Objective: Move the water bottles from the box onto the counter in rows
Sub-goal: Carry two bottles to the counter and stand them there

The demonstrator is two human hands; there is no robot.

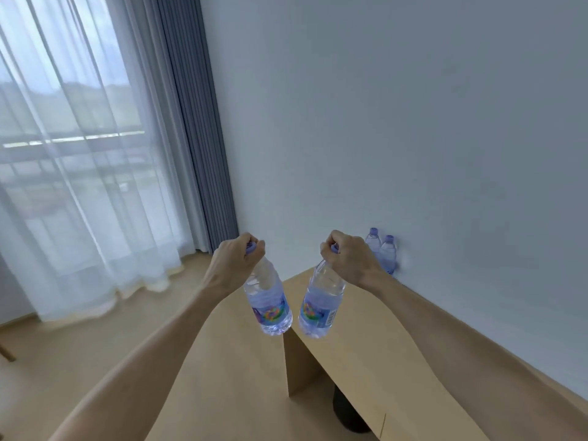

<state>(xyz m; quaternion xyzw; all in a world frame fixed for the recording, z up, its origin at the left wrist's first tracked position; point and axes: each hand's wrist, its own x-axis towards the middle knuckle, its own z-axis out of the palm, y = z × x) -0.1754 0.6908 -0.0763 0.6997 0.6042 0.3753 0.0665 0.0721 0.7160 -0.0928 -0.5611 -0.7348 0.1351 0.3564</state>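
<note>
While both arms reach forward, the left hand (237, 254) and right hand (345, 254) each pinch a clear plastic water bottle (269, 305) (321, 305) by its mostly hidden cap, above the light wooden bench (366, 332); two more bottles (381, 249) stand against the wall.

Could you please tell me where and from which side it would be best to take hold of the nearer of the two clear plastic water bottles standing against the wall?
Probably by its neck, just under the purple cap, coming down from above. The nearer clear plastic water bottle stands upright on the light wooden counter, close against the white wall and the second bottle, so its sides are crowded while its top is free.
</note>
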